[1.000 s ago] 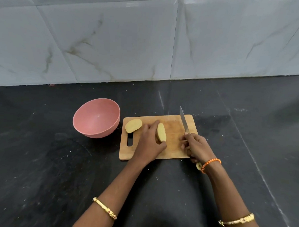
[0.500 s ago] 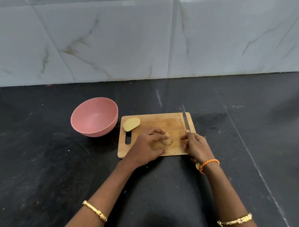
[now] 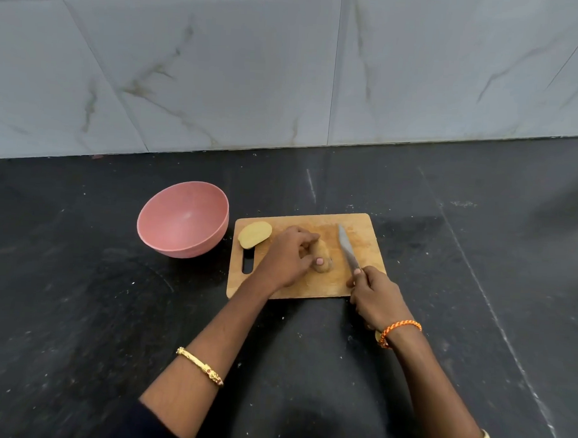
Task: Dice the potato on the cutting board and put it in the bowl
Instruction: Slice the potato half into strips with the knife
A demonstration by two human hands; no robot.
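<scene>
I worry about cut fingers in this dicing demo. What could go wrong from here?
1. The left hand holds the potato half with a fingertip out toward the knife, so a cut there may nick it.
2. The cutting board lies bare on the counter and might slide under pressure.

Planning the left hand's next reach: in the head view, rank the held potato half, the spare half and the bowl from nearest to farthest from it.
1. Held potato half: under the left hand.
2. Spare half: board's far left corner.
3. Bowl: off the board, farther left.
</scene>
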